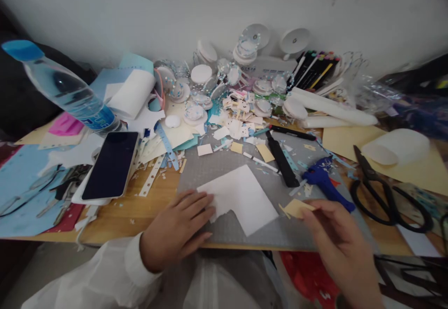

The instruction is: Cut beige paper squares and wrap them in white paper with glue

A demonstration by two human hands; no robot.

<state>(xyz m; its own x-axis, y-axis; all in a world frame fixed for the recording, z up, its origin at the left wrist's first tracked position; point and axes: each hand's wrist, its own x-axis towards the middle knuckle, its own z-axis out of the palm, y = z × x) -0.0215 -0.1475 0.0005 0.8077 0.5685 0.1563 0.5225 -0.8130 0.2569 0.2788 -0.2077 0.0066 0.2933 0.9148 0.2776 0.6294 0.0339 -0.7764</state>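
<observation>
My left hand (184,229) lies flat with its fingers stretched out. Its fingertips touch the left edge of a white sheet of paper (250,197), which has a piece cut out of its lower side. Under the sheet is a grey cutting mat (192,176). My right hand (338,234) pinches a small yellow paper piece (297,207) between thumb and fingers, just right of the sheet. Near that hand lie a blue glue gun (325,180), a black utility knife (283,162) and black-handled scissors (381,197).
A phone (111,164) and a tilted-looking water bottle (73,89) stand at left. Paper scraps (240,113) and white round pieces with beaded strings (201,73) crowd the back. Markers (317,68) and white paper rolls (332,106) sit back right. The table's front edge runs below my hands.
</observation>
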